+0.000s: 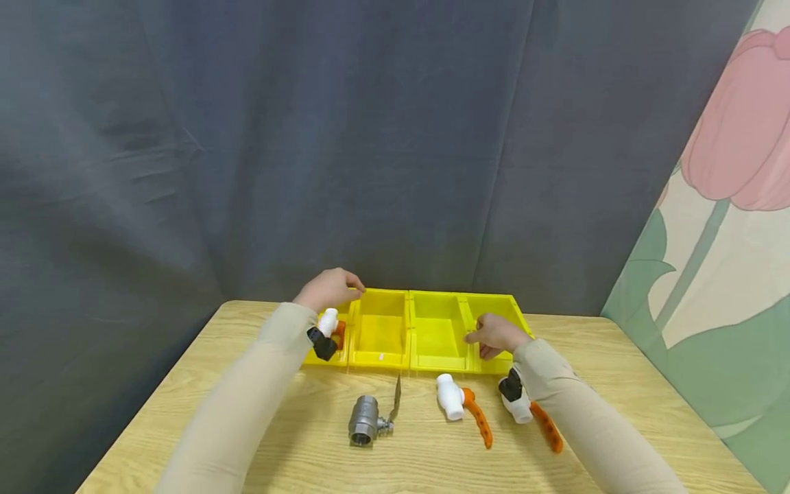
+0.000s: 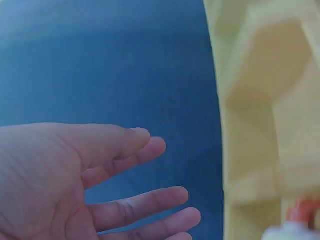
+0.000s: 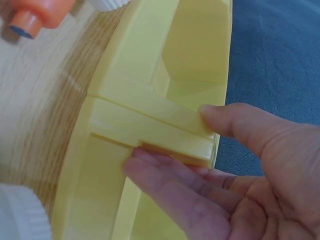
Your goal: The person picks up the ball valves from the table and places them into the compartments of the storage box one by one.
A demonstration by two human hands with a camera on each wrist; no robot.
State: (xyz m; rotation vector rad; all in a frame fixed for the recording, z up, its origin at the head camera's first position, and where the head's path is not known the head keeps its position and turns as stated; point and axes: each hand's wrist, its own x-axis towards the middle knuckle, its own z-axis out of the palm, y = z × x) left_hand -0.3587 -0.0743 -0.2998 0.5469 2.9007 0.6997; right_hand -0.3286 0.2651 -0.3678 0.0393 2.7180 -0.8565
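Yellow bins [image 1: 382, 305]: four compartments side by side, standing at the back of the bench [image 1: 296, 453] in front of the dark curtain [image 1: 370, 137].

Right hand [image 1: 498, 334]: I had the divider [image 3: 150, 112] between the third and fourth compartments, counted from the left, in a pinch, thumb on the third-compartment side, fingers bent down inside the fourth. A seam ran along the divider's top.

Left hand [image 1: 330, 289]: fingers loosely spread, thumb close to the index finger, nothing held. It hung by the rear edge near the first two compartments; in the left wrist view my fingertips stood just apart from the yellow rim.

Contents: one white valve with an orange handle [image 1: 329, 322] lay in the leftmost compartment, partly hidden by my wrist camera [image 1: 322, 344]. On the bench, in front of the bins: a metal ball valve [image 1: 364, 420] with a flat lever, a white ball valve [image 1: 450, 396] with an orange handle, and a similar right-hand valve [image 1: 521, 410], partly covered by the other wrist camera.

Judgement: the step in hand looked like steadying or squaring the bins. The next move probably called for bringing the left fingertips onto the rear rim while keeping the divider pinched, without tipping the row.
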